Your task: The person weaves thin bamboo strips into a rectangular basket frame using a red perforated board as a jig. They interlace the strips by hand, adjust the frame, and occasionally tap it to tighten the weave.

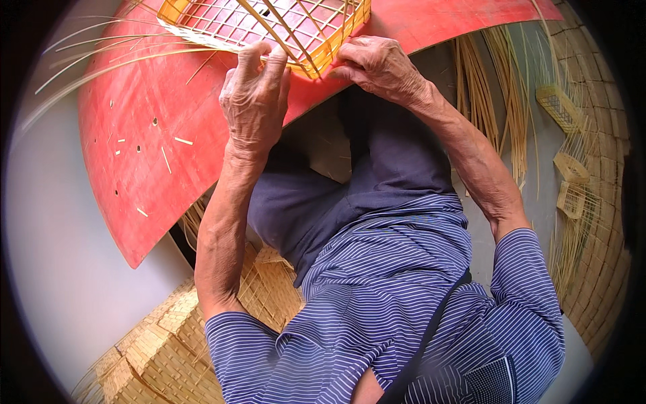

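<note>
An open-lattice bamboo basket, with a yellow-orange band round its side, sits at the top edge of the view on a red tabletop. Long slats rise from its near corner and pass out of view. My left hand is closed at the near side of the basket, thumb and fingers pinching its edge left of that corner. On the other side of the corner, my right hand is closed with its fingertips against the band. Loose pale strips fan out leftward from the basket's left side. Both fingertips are partly hidden.
Small strip offcuts and holes dot the red tabletop. Long bamboo strips hang in a bundle to the right. Small unfinished woven baskets lie farther right, beside a woven surface. A large woven piece stands at lower left.
</note>
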The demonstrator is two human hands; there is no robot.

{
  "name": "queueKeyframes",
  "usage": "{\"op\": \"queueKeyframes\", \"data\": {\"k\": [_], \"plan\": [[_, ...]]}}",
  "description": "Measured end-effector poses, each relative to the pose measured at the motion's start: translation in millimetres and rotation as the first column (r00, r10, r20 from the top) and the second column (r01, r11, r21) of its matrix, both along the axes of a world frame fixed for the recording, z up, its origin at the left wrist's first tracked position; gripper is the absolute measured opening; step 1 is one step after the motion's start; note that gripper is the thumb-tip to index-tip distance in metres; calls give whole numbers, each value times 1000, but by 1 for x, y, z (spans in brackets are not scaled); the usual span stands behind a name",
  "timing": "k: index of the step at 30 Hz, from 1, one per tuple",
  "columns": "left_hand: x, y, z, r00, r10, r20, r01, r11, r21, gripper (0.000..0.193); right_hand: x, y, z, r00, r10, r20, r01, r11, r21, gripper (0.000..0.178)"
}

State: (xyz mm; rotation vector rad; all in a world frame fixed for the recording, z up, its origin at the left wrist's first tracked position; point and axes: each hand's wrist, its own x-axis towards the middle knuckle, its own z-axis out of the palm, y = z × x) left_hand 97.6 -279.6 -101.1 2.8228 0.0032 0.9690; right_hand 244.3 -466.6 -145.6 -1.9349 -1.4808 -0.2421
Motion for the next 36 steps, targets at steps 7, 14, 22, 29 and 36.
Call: {"op": "queueKeyframes", "data": {"k": [7,14,22,29,36], "plan": [[9,11,1,955,-123,-268,71,978,-195,37,3,-1,5,1000,-3,17,3,999,-36,25],[29,17,3,919,-304,-249,248,940,-234,22,7,4,3,998,-10,57,15,996,-93,27],[35,20,8,876,-358,-322,278,922,-269,15,0,0,9,1000,-8,-26,9,1000,20,21],[41,11,17,850,-369,-375,256,913,-318,15,-34,-14,16,873,23,-487,125,955,269,36],[63,9,-4,886,-319,-335,285,947,-148,19,-34,-11,7,748,58,-661,133,963,235,41]]}}
